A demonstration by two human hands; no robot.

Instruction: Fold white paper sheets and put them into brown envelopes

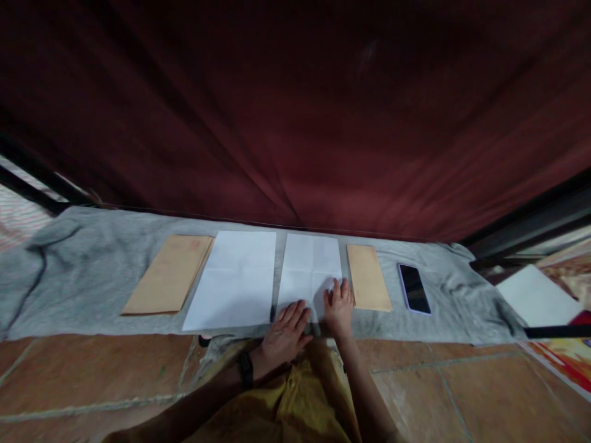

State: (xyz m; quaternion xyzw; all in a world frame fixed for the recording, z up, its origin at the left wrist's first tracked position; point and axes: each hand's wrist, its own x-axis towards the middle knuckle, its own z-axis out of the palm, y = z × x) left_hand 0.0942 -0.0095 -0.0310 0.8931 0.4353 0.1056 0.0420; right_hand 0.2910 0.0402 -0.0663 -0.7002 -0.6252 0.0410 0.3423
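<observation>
The left hand [287, 332] is palm down, open, its fingers extended forward and inward and its thumb toward the right hand. It lies on the near left part of a creased white sheet [305, 261]. The right hand [339, 307] is also open, fingers apart and slightly bent, on the sheet's near right side. Neither hand is closed around anything. The left wrist bears a dark band [245, 369]; both forearms come in over the near edge of the grey cloth [106, 264].

The creased sheet extends forward of both hands; its near edge is partly hidden by them. Left of the left hand, a narrow strip of cloth separates it from a larger white sheet [235, 277], with large brown envelopes [166, 277] farther left. Smaller brown envelopes [369, 277] lie just right of the right hand. A wider stretch of cloth separates these from a phone [414, 289]. Forward of the hands, the cloth's far edge meets a dark red curtain [323, 154].
</observation>
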